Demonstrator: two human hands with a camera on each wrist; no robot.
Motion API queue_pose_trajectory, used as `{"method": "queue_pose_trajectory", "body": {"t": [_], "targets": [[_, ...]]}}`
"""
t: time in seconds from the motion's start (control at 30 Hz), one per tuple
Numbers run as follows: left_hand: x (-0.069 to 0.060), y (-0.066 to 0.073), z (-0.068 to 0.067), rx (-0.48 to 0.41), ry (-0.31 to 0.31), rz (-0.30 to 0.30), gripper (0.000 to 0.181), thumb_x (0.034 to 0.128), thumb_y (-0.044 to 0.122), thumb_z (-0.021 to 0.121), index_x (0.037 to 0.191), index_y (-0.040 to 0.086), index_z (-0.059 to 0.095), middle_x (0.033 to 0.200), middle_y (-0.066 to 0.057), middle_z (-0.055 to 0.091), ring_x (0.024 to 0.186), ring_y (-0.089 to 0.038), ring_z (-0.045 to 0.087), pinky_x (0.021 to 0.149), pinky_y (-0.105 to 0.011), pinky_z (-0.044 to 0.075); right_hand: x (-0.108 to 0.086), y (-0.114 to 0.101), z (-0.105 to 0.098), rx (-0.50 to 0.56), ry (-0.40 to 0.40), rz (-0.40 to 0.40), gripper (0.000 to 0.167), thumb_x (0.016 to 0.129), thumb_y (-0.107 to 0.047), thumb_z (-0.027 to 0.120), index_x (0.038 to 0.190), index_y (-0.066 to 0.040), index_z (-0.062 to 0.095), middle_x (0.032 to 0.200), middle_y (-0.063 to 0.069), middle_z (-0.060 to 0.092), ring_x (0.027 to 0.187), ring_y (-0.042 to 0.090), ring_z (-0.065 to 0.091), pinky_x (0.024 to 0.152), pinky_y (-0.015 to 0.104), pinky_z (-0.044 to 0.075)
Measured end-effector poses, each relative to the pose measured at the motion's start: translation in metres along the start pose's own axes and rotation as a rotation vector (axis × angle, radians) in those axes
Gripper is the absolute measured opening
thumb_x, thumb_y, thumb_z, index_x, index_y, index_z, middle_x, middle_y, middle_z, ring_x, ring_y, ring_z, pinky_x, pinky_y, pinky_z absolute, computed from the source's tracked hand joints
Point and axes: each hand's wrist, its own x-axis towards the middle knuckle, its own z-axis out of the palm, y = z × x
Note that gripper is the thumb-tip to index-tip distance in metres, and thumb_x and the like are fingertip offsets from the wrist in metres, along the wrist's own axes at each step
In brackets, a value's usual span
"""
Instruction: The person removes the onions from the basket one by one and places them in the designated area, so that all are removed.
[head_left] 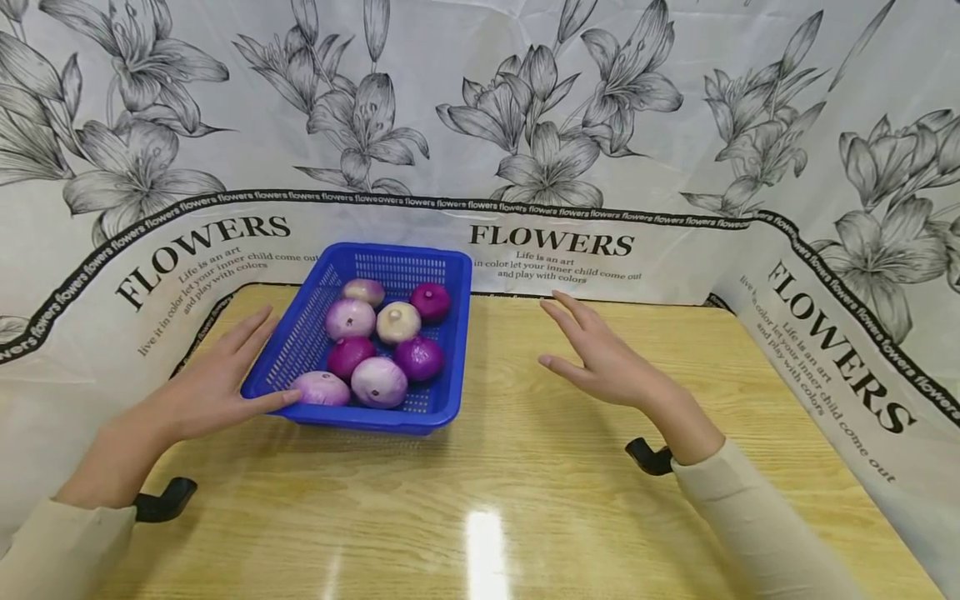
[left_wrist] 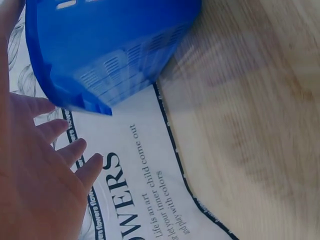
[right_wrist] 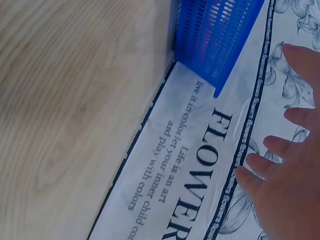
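Observation:
A blue plastic basket with slotted sides holds several onions. Some are deep purple, such as the purple onion; others are paler, such as the whitish onion and the pale lilac onion. At the basket's left side is my left hand, fingers spread and straight, its thumb over the near left corner of the rim. Whether the thumb touches the rim, I cannot tell. To the right of the basket, apart from it, my right hand hovers over the table with relaxed fingers and holds nothing.
The wood-grain table carries the basket near its back edge. A white sheet printed with flowers and lettering stands behind and along both sides. Black curved pieces sit at both wrists.

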Motion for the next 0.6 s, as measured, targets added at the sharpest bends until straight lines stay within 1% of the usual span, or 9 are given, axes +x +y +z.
{"method": "queue_pose_trajectory", "body": {"t": [0.1, 0.3, 0.47, 0.6], "targets": [[-0.001, 0.002, 0.004, -0.012, -0.014, -0.005, 0.112, 0.0878, 0.060, 0.073, 0.166, 0.013, 0.008, 0.172, -0.014, 0.005, 0.153, -0.047, 0.014, 0.113, -0.071, 0.027, 0.005, -0.008, 0.003, 0.017, -0.008, -0.015, 0.079, 0.104, -0.039, 0.059, 0.166, -0.017, 0.015, 0.171, 0.012, 0.007, 0.156, 0.039, 0.012, 0.119, 0.063, 0.025], [-0.001, 0.005, 0.009, -0.057, -0.051, -0.038, 0.114, 0.0893, 0.061, 0.070, 0.165, 0.008, 0.003, 0.172, -0.015, -0.001, 0.154, -0.047, 0.010, 0.115, -0.071, 0.024, 0.018, -0.024, 0.010, 0.037, -0.010, -0.058, 0.078, 0.104, -0.041, 0.059, 0.165, -0.018, 0.018, 0.171, 0.009, 0.009, 0.156, 0.036, 0.015, 0.119, 0.061, 0.029], [0.002, 0.004, 0.015, -0.079, -0.073, -0.050, 0.113, 0.0920, 0.061, 0.067, 0.164, 0.005, 0.000, 0.172, -0.014, -0.005, 0.155, -0.046, 0.007, 0.116, -0.070, 0.021, 0.030, -0.039, 0.019, 0.051, -0.013, -0.113, 0.077, 0.104, -0.041, 0.060, 0.165, -0.017, 0.020, 0.171, 0.008, 0.011, 0.156, 0.032, 0.017, 0.121, 0.055, 0.028], [0.003, 0.004, 0.018, -0.099, -0.091, -0.054, 0.114, 0.0928, 0.061, 0.066, 0.164, 0.005, -0.004, 0.171, -0.013, -0.008, 0.155, -0.045, 0.005, 0.117, -0.070, 0.021, 0.037, -0.050, 0.025, 0.059, -0.016, -0.166, 0.076, 0.103, -0.040, 0.060, 0.164, -0.016, 0.022, 0.170, 0.011, 0.016, 0.155, 0.031, 0.020, 0.122, 0.053, 0.028]]}}
